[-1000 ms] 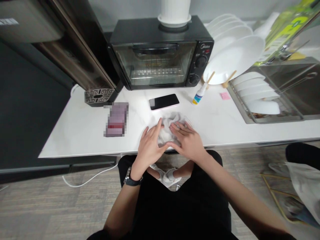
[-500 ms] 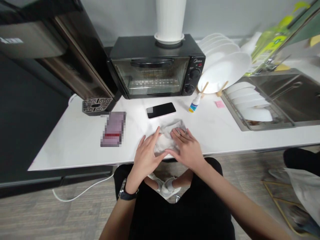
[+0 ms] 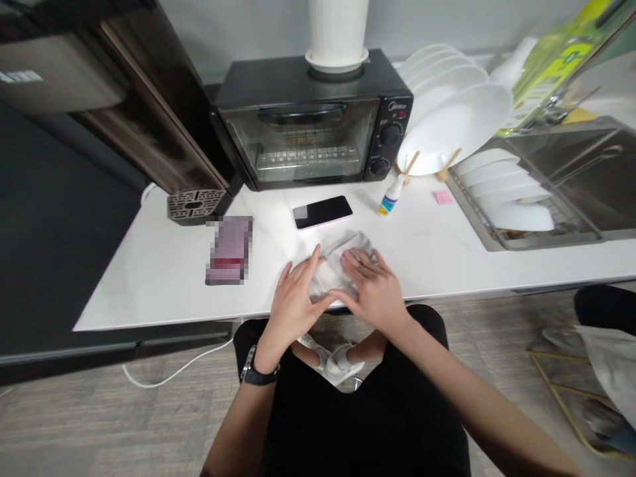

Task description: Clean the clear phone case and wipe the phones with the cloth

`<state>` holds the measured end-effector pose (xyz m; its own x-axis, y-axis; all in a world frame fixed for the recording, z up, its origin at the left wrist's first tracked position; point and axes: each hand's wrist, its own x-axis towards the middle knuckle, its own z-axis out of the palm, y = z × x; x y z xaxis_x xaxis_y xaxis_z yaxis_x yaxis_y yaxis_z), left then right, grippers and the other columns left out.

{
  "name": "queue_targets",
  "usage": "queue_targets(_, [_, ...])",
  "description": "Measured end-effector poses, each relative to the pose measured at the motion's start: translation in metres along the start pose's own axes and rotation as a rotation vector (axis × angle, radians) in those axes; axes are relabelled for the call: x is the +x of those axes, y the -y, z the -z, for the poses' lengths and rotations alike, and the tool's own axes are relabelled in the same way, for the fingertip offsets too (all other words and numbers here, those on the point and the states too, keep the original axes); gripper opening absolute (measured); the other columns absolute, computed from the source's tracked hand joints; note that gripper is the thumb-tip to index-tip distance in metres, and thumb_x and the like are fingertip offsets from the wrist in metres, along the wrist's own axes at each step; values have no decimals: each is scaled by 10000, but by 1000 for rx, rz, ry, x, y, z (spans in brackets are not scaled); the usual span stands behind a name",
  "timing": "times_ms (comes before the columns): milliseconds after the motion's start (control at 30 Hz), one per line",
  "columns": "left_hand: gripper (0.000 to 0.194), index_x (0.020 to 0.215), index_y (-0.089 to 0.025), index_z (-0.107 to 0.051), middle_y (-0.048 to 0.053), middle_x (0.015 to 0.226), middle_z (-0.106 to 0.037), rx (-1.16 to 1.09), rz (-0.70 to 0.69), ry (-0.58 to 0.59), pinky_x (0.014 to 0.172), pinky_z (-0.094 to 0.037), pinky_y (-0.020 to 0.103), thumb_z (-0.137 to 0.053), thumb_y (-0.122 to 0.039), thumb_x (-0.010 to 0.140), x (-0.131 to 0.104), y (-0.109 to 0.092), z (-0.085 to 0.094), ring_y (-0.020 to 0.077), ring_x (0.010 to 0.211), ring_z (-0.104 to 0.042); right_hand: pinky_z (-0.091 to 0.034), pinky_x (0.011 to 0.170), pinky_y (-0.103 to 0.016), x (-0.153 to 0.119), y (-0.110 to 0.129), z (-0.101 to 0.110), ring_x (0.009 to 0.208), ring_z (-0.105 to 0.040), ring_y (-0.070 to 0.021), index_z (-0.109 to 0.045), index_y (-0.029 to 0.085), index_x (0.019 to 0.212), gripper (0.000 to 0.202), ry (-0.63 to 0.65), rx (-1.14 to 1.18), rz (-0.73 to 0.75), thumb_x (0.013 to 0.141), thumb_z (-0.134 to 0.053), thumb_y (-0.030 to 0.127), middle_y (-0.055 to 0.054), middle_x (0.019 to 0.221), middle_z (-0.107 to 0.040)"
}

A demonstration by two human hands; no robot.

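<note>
A light grey-white cloth (image 3: 358, 244) lies slightly rumpled near the counter's front edge, between my two hands. My left hand (image 3: 294, 297) rests at its left side, thumb and fingers spread around the near-left edge. On top of the cloth, my right hand (image 3: 375, 286) lies with its fingers flat and its thumb pointing toward my left thumb. Behind the cloth is a black-screened phone (image 3: 322, 212). A small white bottle with a blue and yellow label (image 3: 391, 196) stands to the right of the phone.
A black toaster oven (image 3: 313, 142) carries a white pot (image 3: 338, 33). Left are a drink dispenser (image 3: 196, 204) and a blurred-out purple item (image 3: 231, 248). Racked white plates (image 3: 454, 129), a pink sticky note (image 3: 443, 197) and a sink (image 3: 603, 185) with bowls are right. A person's leg (image 3: 609, 318) shows.
The view has shifted slightly. Both hands keep nearly the same pose on the cloth, whose far edge now looks a little straighter.
</note>
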<state>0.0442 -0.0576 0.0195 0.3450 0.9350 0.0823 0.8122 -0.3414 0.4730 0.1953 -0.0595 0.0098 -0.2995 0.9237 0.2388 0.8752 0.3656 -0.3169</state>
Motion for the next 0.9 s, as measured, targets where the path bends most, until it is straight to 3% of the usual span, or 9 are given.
queue_targets(100, [685,1204,-175,14,28,1133,-375,10,12,-2,947,-127,349,-417,-303,687,-1,2,-1,169,1049,-319,-163,941,-345,-3,26,-6,1075,-255,-165,-396,193,1063,457,61,76,138,687,-367,451,-25,1086,-425])
queue_targets(167, [674,1205,-189,4,24,1113,-396,15,19,-10,951,-134,327,-416,-283,687,-1,2,-1,160,1043,-327,-191,934,-339,-9,28,-3,1049,-303,-149,-420,237,1033,374,75,99,163,708,-361,410,7,1043,-465])
queue_targets(267, [692,1203,-222,-12,6,1137,-374,13,23,-17,955,-136,316,-448,-274,668,0,1,-1,151,1066,-298,-209,923,-357,-16,6,9,1024,-338,-143,-431,286,1009,286,52,64,100,739,-346,328,35,1018,-482])
queue_targets(400, [706,1198,-229,-11,-9,1171,-331,28,24,-16,953,-126,336,-461,-282,658,-1,-1,0,144,1083,-274,-151,932,-395,-10,-16,14,1042,-312,-168,-388,240,1063,328,-21,-42,-35,747,-334,308,-10,1080,-429])
queue_targets(500, [669,1196,-228,-26,-10,1192,-298,39,10,-9,952,-116,336,-439,-270,671,-2,0,0,136,1093,-255,-127,934,-404,-3,1,4,1077,-247,-188,-360,198,1093,406,-32,-47,-40,725,-352,370,-36,1119,-384])
queue_targets(600, [664,1200,-204,-10,5,1182,-310,38,9,2,955,-108,327,-420,-255,681,-2,2,0,135,1091,-258,-147,941,-357,-2,27,-4,1082,-239,-167,-393,205,1065,412,28,21,73,711,-352,411,-20,1105,-404])
queue_targets(667, [667,1202,-199,0,10,1159,-341,31,13,5,958,-111,322,-415,-263,684,-2,2,-1,137,1080,-277,-166,939,-341,-6,32,-1,1063,-278,-149,-417,242,1036,359,62,61,131,720,-346,397,10,1069,-441])
queue_targets(767, [669,1203,-221,-7,5,1154,-352,20,14,-9,960,-128,315,-421,-292,682,-3,0,-1,146,1077,-286,-191,927,-359,-11,12,10,1024,-338,-148,-430,286,1009,291,51,56,111,737,-345,345,38,1012,-488])
queue_targets(900, [682,1195,-279,-31,-16,1152,-359,33,17,-33,945,-172,347,-454,-283,659,-3,-3,0,170,1076,-292,-194,914,-394,-5,-14,13,1016,-349,-170,-411,249,1037,301,-38,-44,-31,751,-328,291,-8,1043,-466])
